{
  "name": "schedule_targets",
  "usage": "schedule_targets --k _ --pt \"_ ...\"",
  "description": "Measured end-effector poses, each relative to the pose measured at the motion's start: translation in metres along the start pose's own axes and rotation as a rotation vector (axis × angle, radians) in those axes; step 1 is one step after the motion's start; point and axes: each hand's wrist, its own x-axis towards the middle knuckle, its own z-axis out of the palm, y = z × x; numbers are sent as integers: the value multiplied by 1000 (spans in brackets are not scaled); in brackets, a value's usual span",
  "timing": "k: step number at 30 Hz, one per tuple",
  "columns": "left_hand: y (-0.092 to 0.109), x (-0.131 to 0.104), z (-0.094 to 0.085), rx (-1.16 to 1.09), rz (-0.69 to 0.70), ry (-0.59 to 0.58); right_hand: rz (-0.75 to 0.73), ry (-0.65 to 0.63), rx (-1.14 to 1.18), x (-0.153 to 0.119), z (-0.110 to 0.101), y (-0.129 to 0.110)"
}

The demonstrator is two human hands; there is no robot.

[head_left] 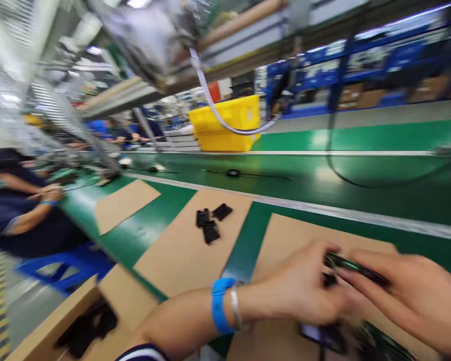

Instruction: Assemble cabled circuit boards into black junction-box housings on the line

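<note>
My left hand (304,288), with a blue band and a silver bracelet on its wrist, is closed near the right side of the view. Its fingers pinch the near end of a thin dark green piece, perhaps a circuit board (355,264). My right hand (424,296) grips the same piece from the other side, fingers closed along it. A small black part (328,279) shows by my left fingers, too blurred to name. Below the hands, a dark flat part (323,337) and a green-black part (383,343) lie on a cardboard sheet (285,245).
Several black plastic pieces (210,231) lie on another cardboard sheet (173,260). An open carton (52,326) holds black parts at lower left. A yellow bin (227,123) stands across the green conveyor (308,173), which carries a cabled part (233,173). A co-worker (26,200) sits at left.
</note>
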Motion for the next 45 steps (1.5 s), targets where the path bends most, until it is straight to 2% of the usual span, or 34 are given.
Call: schedule_targets --k 2,3,5,7,9,11,13,16,18,21,24,27,30,34,38,43,45 --pt "5 2 -15 154 50 -93 56 -197 -75 -2 -19 -7" --pt "8 5 -23 260 84 -120 57 -255 -81 2 -26 -10" --pt "11 11 -37 404 150 -145 93 -280 -45 10 -35 -11" --pt "10 14 -42 421 162 -143 150 -225 55 15 -36 -9" --pt "4 17 -39 375 114 -101 190 -164 132 16 -32 -5" --pt "-5 22 -32 388 44 -18 204 -113 73 15 -22 -4" --pt "-15 29 -22 477 4 77 226 -60 -152 14 -8 -9" --pt "-27 43 -10 588 45 147 211 -55 -544 14 14 -22" --pt "-32 50 -7 588 75 112 137 -110 -672 13 25 -26" --pt "-37 54 -9 567 52 30 12 -165 -686 7 29 -15" --pt "-42 51 -19 582 47 -69 -32 -236 -591 -1 26 8" --pt "-52 48 -27 606 140 -156 -26 -336 -458 -4 24 27" --pt "-64 49 -31 604 193 -214 -31 -384 -388 1 28 35" --pt "-73 52 -31 585 214 -234 9 -404 -442 5 38 38" --pt "-75 51 -29 591 202 -240 37 -364 -540 4 48 33" --pt "-77 50 -26 587 169 -231 40 -345 -586 1 50 25" --pt "-77 51 -30 570 185 -265 40 -333 -574 0 49 24"
